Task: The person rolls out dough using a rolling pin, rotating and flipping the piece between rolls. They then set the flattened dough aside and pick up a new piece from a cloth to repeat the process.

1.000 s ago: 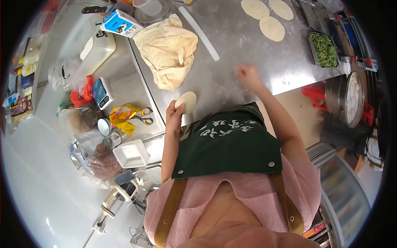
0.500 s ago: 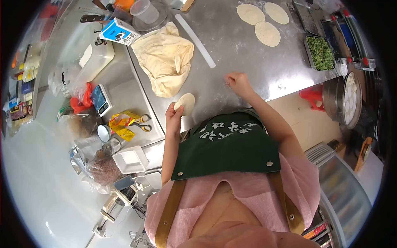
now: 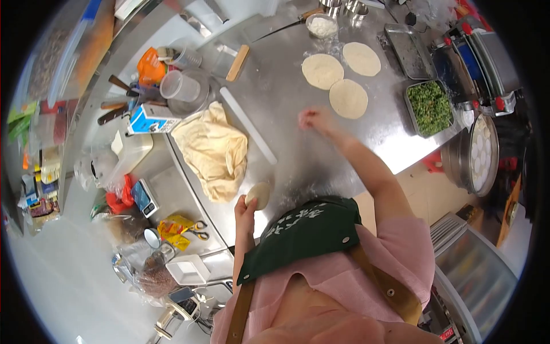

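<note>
The steel table (image 3: pixel 275 103) bears the crumpled cream cloth (image 3: pixel 215 152). Beyond and right of the cloth, two of three flat dough rounds (image 3: pixel 348 98) sit edge to edge and could stick if pushed together. Right of the cloth, the right hand (image 3: pixel 313 119) looks curled; blur hides whether it holds anything. Just beside the cloth's near end, the left hand (image 3: pixel 245 213) pinches a smaller dough round (image 3: pixel 259 196): too hard a squeeze could dent it, too loose could drop it.
</note>
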Demonstrator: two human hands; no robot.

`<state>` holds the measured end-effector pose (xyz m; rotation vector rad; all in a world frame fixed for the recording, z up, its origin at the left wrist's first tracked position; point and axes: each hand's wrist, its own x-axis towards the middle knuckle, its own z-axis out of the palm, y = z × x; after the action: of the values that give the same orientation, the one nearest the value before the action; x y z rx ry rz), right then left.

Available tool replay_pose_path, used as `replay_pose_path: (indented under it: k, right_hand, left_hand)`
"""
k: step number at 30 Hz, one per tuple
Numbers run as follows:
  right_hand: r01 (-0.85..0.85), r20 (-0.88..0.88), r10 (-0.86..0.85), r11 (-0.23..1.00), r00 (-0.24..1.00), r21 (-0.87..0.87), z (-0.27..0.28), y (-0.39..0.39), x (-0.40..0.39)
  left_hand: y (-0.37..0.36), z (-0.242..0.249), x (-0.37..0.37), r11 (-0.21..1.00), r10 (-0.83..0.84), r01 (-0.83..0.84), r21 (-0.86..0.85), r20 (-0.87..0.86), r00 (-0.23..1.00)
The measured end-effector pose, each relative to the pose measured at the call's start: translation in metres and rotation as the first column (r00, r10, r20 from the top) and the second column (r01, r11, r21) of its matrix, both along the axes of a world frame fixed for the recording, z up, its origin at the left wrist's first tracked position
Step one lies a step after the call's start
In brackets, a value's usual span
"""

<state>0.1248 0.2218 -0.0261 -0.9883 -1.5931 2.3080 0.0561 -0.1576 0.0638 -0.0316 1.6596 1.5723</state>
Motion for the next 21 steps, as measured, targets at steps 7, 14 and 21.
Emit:
replay_pose_path:
  k: [7, 14, 21]
  right_hand:
    - [0.056, 0.129, -0.359, 0.464, 0.924, 0.884, 0.037, 0.252, -0.098]
    - [0.056, 0.184, -0.452, 0.468, 0.873, 0.882, 0.029, 0.283, -0.098]
    - [0.034, 0.073, -0.234, 0.422, 0.970, 0.906, 0.026, 0.093, -0.082]
  left_hand:
    - [0.017, 0.004, 0.013, 0.993, 0.103, -0.100, -0.064, 0.046, 0.994]
    - [0.015, 0.010, 0.027, 0.986, 0.133, -0.127, -0.105, 0.055, 0.990]
    - [-0.007, -0.001, 0.020, 0.997, 0.040, -0.042, -0.064, -0.028, 0.999]
